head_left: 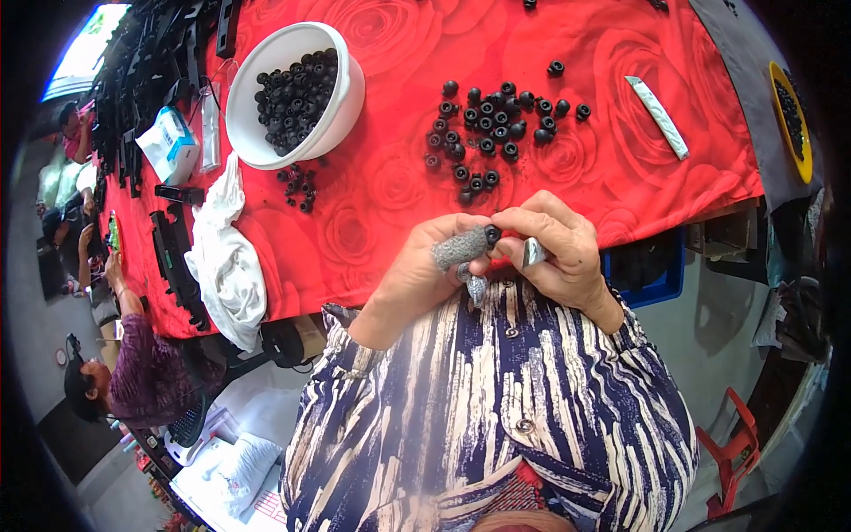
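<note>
Close to the table's near edge, my left hand (pixel 403 270) is closed in a pinch on a small black round part (pixel 493 234) with a hole in it. A grey fuzzy wrap (pixel 460 252) covers what looks like one finger of that hand, and something silvery and crumpled (pixel 476 288) shows below it. My right hand (pixel 567 257) is closed around a silver, flat-ended tool (pixel 534 253); its working end is hidden. The right fingertips meet the black part. Beyond my hands, several similar black parts (pixel 486 122) lie loose in a cluster.
A white bowl (pixel 350 106) of black parts stands left, with smaller black pieces (pixel 299 188) below it. White cloth (pixel 226 266) and long black strips (pixel 168 257) lie at the left edge. A pale flat stick (pixel 658 118) lies right. Another person (pixel 151 372) sits left.
</note>
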The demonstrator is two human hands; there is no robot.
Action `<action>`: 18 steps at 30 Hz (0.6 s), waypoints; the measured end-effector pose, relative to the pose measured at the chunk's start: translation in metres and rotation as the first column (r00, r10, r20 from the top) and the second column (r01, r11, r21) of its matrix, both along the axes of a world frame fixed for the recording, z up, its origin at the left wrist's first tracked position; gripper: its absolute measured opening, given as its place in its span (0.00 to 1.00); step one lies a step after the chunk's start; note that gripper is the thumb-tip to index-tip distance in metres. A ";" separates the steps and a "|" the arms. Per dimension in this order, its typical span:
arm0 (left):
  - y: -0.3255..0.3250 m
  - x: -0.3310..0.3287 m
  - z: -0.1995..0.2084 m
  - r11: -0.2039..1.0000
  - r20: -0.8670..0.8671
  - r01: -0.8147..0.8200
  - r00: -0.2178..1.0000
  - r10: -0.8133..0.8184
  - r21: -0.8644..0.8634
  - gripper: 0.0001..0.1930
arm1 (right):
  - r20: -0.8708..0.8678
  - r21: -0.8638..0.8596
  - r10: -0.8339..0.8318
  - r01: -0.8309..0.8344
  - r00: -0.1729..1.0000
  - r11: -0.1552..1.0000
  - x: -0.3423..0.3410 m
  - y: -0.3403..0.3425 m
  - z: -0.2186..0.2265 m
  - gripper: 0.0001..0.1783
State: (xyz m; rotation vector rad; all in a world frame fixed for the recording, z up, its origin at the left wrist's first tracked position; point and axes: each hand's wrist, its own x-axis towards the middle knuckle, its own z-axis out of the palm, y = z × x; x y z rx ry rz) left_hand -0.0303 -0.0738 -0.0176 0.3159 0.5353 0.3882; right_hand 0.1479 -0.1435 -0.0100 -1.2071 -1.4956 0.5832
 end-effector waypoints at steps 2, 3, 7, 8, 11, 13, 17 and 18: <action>0.000 0.002 0.006 0.999 -0.064 0.034 0.997 -0.031 0.033 0.12 | -0.021 -0.026 0.010 -0.010 1.000 1.000 0.000 -0.001 0.002 0.17; -0.001 0.001 0.009 0.999 -0.065 0.031 0.997 -0.029 0.031 0.12 | -0.037 -0.045 0.021 -0.023 0.999 0.999 0.000 -0.001 0.004 0.17; -0.009 -0.003 0.016 0.997 -0.113 0.045 0.993 -0.038 0.058 0.11 | -0.065 -0.029 0.071 -0.073 0.995 0.997 0.001 -0.004 0.010 0.17; -0.010 -0.003 0.018 0.994 -0.174 0.057 0.984 -0.039 0.098 0.11 | -0.059 -0.018 0.081 -0.083 0.995 0.996 0.001 -0.005 0.012 0.18; -0.007 -0.001 0.023 0.996 -0.207 0.075 0.976 -0.065 0.042 0.11 | -0.041 0.020 0.079 -0.078 0.996 0.997 0.000 -0.006 0.010 0.19; -0.004 0.000 0.021 0.995 -0.186 0.091 0.979 -0.083 0.034 0.11 | -0.029 0.046 0.063 -0.061 0.998 0.997 0.000 -0.006 0.007 0.19; -0.006 0.000 0.018 0.996 -0.129 0.089 0.988 -0.090 -0.011 0.10 | -0.036 0.029 0.087 -0.086 0.996 0.996 0.000 -0.005 0.009 0.18; -0.006 -0.001 0.018 0.996 -0.129 0.087 0.988 -0.088 -0.012 0.10 | -0.049 0.006 0.094 -0.094 0.994 0.996 0.000 -0.004 0.009 0.17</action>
